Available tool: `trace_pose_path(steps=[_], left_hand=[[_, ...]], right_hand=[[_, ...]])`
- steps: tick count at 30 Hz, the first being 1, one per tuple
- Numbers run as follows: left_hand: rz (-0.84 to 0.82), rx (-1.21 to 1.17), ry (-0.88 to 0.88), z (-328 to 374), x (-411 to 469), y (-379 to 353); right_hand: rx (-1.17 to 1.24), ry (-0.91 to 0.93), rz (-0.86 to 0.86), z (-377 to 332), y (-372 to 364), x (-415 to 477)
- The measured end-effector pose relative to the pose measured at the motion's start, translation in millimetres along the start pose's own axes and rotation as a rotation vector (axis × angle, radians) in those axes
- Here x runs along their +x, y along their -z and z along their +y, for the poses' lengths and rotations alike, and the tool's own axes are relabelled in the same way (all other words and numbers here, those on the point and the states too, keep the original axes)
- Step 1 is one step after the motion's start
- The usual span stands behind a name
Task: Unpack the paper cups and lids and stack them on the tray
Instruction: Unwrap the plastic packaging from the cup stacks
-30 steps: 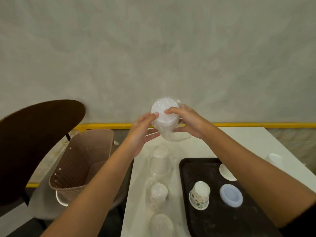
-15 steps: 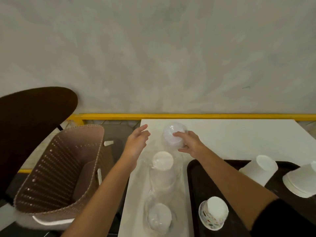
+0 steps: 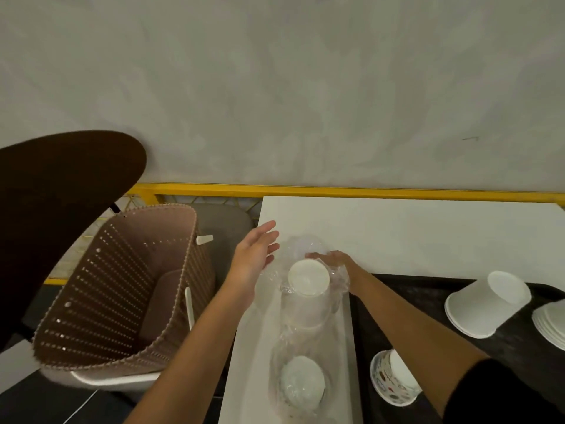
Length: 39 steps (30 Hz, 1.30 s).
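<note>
A person's left hand [image 3: 255, 255], fingers straight and holding nothing, hovers just left of a plastic-wrapped cup stack [image 3: 308, 283] that stands base-up on the white table [image 3: 397, 234], its long axis upright. The right hand [image 3: 334, 263] lies against the film on the stack's far right side; whether it pinches the wrap cannot be told. The stack sits between the hands, nearer the right, with the black tray [image 3: 428, 289] just outside that wrist.
</note>
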<state>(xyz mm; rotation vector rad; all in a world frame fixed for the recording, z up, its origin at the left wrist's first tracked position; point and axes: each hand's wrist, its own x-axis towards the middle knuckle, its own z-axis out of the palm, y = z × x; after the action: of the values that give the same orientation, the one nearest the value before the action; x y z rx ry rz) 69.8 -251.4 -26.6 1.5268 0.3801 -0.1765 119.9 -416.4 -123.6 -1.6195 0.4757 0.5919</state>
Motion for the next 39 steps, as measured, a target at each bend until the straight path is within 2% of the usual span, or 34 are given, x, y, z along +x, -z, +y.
trace_pose_path(steps=[15, 23, 26, 31, 39], left_hand=[[-0.015, 0.009, -0.029, 11.3, -16.0, 12.8], [-0.022, 0.079, -0.146, 7.0, -66.7, 27.8], [-0.013, 0.106, -0.196, -0.1, -96.0, 35.3], [0.003, 0.121, -0.245, -18.0, -144.3, 48.2], [0.002, 0.220, -0.233, -65.5, -201.1, 60.1]], right_hand=[[-0.251, 0.053, 0.171, -22.8, 9.2, -25.3], [-0.294, 0.370, 0.310, -28.8, 23.3, -107.2], [-0.294, 0.470, 0.305, -20.3, 27.1, -150.4], [-0.431, 0.622, 0.235, 3.7, 27.4, -210.8], [-0.490, 0.664, 0.034, 50.9, 17.0, -266.2]])
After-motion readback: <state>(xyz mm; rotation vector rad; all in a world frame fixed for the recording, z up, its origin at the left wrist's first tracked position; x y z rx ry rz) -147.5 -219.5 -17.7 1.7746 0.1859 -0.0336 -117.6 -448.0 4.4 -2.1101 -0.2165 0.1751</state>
